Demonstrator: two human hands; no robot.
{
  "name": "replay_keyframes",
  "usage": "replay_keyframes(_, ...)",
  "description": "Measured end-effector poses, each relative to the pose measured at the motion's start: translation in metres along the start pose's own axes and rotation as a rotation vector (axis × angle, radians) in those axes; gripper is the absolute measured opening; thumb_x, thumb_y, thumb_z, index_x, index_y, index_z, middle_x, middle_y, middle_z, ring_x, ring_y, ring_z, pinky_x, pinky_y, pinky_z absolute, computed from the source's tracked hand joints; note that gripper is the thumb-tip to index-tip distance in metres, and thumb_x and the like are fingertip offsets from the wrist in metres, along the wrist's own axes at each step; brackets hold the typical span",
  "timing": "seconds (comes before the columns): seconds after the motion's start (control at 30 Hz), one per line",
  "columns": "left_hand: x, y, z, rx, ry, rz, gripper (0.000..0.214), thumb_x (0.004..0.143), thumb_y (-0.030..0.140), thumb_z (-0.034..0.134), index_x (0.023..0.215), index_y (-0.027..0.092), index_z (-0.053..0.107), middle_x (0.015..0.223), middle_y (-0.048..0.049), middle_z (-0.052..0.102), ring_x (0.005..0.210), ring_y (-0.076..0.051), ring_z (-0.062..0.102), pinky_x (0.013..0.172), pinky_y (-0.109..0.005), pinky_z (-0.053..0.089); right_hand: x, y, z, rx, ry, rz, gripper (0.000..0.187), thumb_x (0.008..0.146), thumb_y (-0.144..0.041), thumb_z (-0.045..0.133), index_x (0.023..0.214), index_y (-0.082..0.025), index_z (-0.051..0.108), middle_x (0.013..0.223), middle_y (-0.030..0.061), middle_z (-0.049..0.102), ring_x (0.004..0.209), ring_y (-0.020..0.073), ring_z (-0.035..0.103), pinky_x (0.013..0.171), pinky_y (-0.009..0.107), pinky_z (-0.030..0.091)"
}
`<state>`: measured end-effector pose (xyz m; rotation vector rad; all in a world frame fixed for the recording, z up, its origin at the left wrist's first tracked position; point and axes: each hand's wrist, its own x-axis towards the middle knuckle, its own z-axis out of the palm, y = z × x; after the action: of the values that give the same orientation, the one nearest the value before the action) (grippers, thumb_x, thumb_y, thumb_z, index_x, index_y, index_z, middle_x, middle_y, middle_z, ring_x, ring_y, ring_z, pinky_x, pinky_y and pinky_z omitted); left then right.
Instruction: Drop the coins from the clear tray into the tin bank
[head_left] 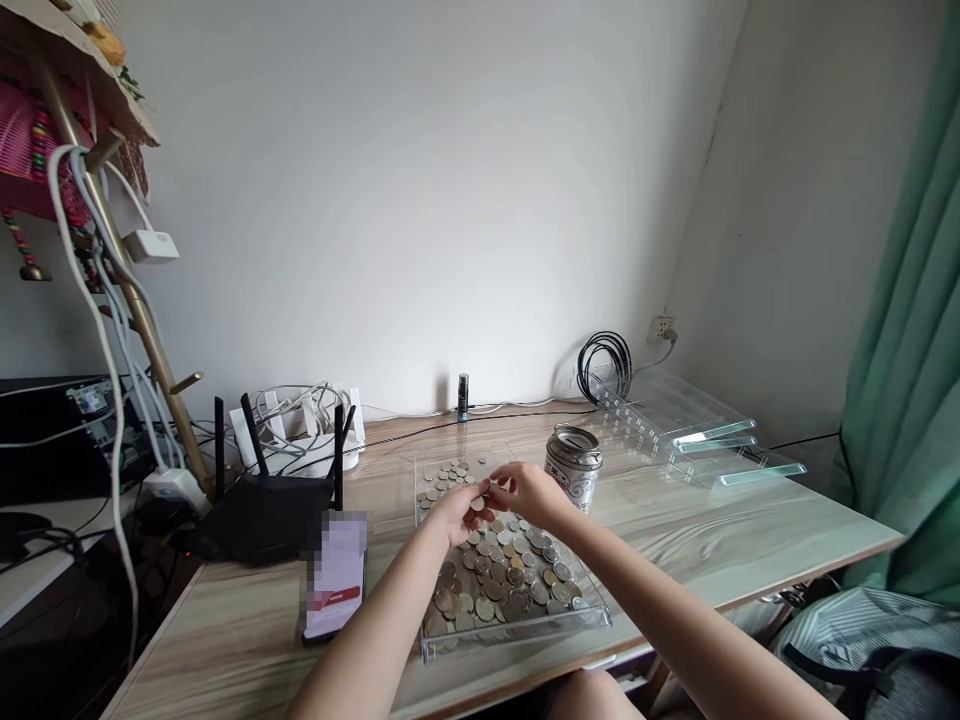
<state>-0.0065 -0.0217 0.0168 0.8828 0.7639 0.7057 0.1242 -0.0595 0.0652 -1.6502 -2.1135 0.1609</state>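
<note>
Both hands meet over the clear tray (pixel 592 612) near the surface's front edge; left hand (pixel 459 512) and right hand (pixel 527 490) fingers pinch a coin (pixel 485 489) above the coins (pixel 504 580), beside the tin can (pixel 573 465).

On my desk (pixel 735 540) a black router (pixel 262 510) stands at the left, with a phone (pixel 337 580) lying just in front of it. Behind the router sits a white box tangled with cables (pixel 300 420). Clear glass shelves (pixel 697 435) lie at the right, a coiled black cable (pixel 604 362) behind them.
</note>
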Motion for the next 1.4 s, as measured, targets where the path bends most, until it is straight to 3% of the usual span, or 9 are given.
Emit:
replay_keyframes(0.13, -0.001, 0.001, 0.001, -0.035, -0.001, -0.048, 0.019, 0.077, 0.025, 0.046, 0.078, 0.009, 0.055, 0.058, -0.0043, 0.060, 0.041, -0.005, 0.052, 0.030, -0.010, 0.029, 0.001, -0.009, 0.007, -0.049, 0.050, 0.068, 0.016, 0.067, -0.024, 0.050, 0.072, -0.022, 0.064, 0.072, 0.0011, 0.065, 0.066, 0.0139, 0.056, 0.054, 0.022, 0.040)
replay_keyframes(0.33, -0.001, 0.001, -0.001, -0.093, 0.074, -0.104, 0.018, 0.073, 0.003, 0.041, 0.088, 0.001, 0.052, 0.075, -0.0155, 0.063, 0.069, -0.015, 0.062, 0.050, -0.015, 0.047, 0.020, 0.025, -0.054, -0.276, 0.326, 0.282, 0.021, 0.071, -0.025, 0.043, 0.078, -0.022, 0.063, 0.078, 0.0031, 0.064, 0.068, 0.0154, 0.056, 0.052, 0.023, 0.038)
replay_keyframes(0.5, 0.005, -0.005, -0.003, -0.064, 0.127, -0.046, 0.017, 0.074, 0.001, 0.041, 0.089, 0.006, 0.049, 0.078, -0.0148, 0.063, 0.070, -0.016, 0.062, 0.045, -0.015, 0.046, 0.023, 0.062, -0.082, -0.395, 0.195, 0.535, 0.019, 0.063, -0.018, 0.047, 0.072, -0.022, 0.064, 0.078, 0.0050, 0.062, 0.071, 0.0173, 0.055, 0.051, 0.023, 0.037)
replay_keyframes(0.7, 0.002, -0.003, 0.001, 0.043, 0.085, -0.020, 0.012, 0.075, 0.009, 0.045, 0.070, 0.007, 0.055, 0.072, -0.0107, 0.064, 0.054, -0.009, 0.060, 0.031, -0.010, 0.032, 0.015, 0.063, -0.075, -0.417, 0.214, 0.503, 0.020, 0.067, -0.022, 0.045, 0.073, -0.023, 0.064, 0.079, 0.0050, 0.063, 0.076, 0.0192, 0.055, 0.053, 0.024, 0.037)
replay_keyframes(0.83, -0.004, 0.001, 0.005, 0.086, 0.062, 0.036, 0.018, 0.075, 0.019, 0.049, 0.065, 0.007, 0.058, 0.065, -0.0084, 0.063, 0.038, -0.003, 0.049, 0.029, -0.012, 0.019, 0.007, 0.045, -0.057, -0.362, 0.410, 0.267, 0.027, 0.075, -0.024, 0.039, 0.090, -0.020, 0.061, 0.092, 0.0065, 0.061, 0.088, 0.0193, 0.052, 0.059, 0.026, 0.041)
replay_keyframes(1.0, -0.004, 0.002, 0.006, 0.036, 0.127, 0.044, 0.022, 0.076, 0.027, 0.048, 0.067, 0.009, 0.058, 0.056, -0.0037, 0.059, 0.031, 0.000, 0.037, 0.030, -0.014, 0.014, 0.004, 0.014, -0.005, -0.013, 0.121, 0.037, 0.027, 0.074, -0.037, 0.045, 0.087, -0.021, 0.062, 0.085, 0.0037, 0.062, 0.070, 0.0135, 0.055, 0.056, 0.022, 0.042)
replay_keyframes(1.13, 0.003, 0.001, 0.004, -0.089, 0.141, 0.007, 0.021, 0.079, 0.026, 0.043, 0.071, 0.010, 0.054, 0.046, 0.0022, 0.050, 0.032, -0.002, 0.041, 0.029, -0.013, 0.014, 0.007, -0.001, 0.024, -0.023, 0.048, 0.012, 0.020, 0.069, -0.036, 0.050, 0.074, -0.021, 0.063, 0.076, 0.0017, 0.061, 0.066, 0.0133, 0.054, 0.056, 0.022, 0.039)
replay_keyframes(1.27, 0.004, 0.002, 0.002, -0.160, 0.115, -0.050, 0.018, 0.079, 0.023, 0.042, 0.074, 0.009, 0.053, 0.049, -0.0011, 0.054, 0.040, -0.006, 0.051, 0.030, -0.011, 0.024, 0.007, -0.004, 0.013, -0.149, 0.106, 0.023, 0.015, 0.071, -0.028, 0.048, 0.069, -0.022, 0.061, 0.074, 0.0016, 0.062, 0.065, 0.0131, 0.054, 0.051, 0.021, 0.036)
replay_keyframes(1.4, 0.000, 0.001, 0.001, -0.197, 0.121, -0.095, 0.019, 0.074, 0.007, 0.042, 0.091, 0.003, 0.049, 0.068, -0.0119, 0.062, 0.057, -0.012, 0.060, 0.044, -0.015, 0.044, 0.014, 0.014, -0.032, -0.301, 0.333, 0.235, 0.021, 0.075, -0.029, 0.042, 0.076, -0.022, 0.062, 0.075, 0.0039, 0.062, 0.064, 0.0141, 0.054, 0.048, 0.021, 0.034)
